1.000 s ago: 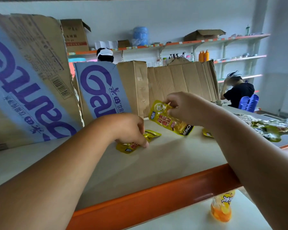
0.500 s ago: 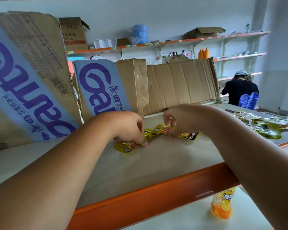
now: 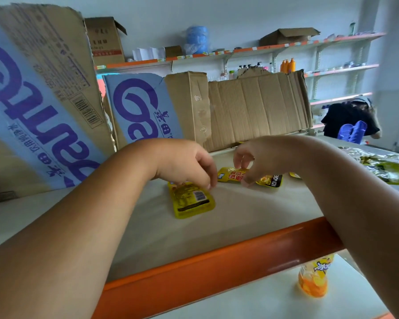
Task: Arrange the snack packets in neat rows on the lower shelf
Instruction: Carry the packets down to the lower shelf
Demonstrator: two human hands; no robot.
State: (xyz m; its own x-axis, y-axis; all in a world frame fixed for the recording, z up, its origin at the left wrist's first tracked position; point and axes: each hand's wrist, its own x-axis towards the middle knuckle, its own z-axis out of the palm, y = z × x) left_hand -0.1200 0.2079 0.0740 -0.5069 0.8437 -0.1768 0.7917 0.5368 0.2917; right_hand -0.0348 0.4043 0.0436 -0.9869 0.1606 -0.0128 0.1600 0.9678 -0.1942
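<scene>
Pale grey shelf [image 3: 217, 226] fills the middle of the view, with a bright orange edge [image 3: 217, 259] along its front. Big sheets of brown cardboard [image 3: 258, 107] stand at the back of it. Some have blue and purple letters on them.

Two small snack packets lie flat on the shelf, close together. The near one, a yellow packet [image 3: 191, 201], lies with its back up. It is see-through yellow, with tiny dark writing, a white patch with a bar code, and a dark stripe near its bottom end. The left hand [image 3: 184, 164] comes in over it with bent fingers, and the fingertips grip its top end.

The second packet [image 3: 251, 177] lies behind it and to the right, front side up and turned sideways. It is yellow too, with big red letters in the middle. It has a small blue mark at its left end and a black end with white letters at the right. The right hand [image 3: 263, 155] is curled over this one and the thumb tip touches it. The hand is blurry, so I cannot tell if it pinches the packet or only touches it.

Far right on the same shelf is a heap of shiny green packets [image 3: 387, 166]. Under the orange edge is a shelf below [image 3: 263, 302], and a drink bottle [image 3: 313, 279] with orange stuff inside stands on it. Far back, a person in black [image 3: 348, 116] is by a blue stool [image 3: 352, 133], near some wall shelves [image 3: 332, 70].
</scene>
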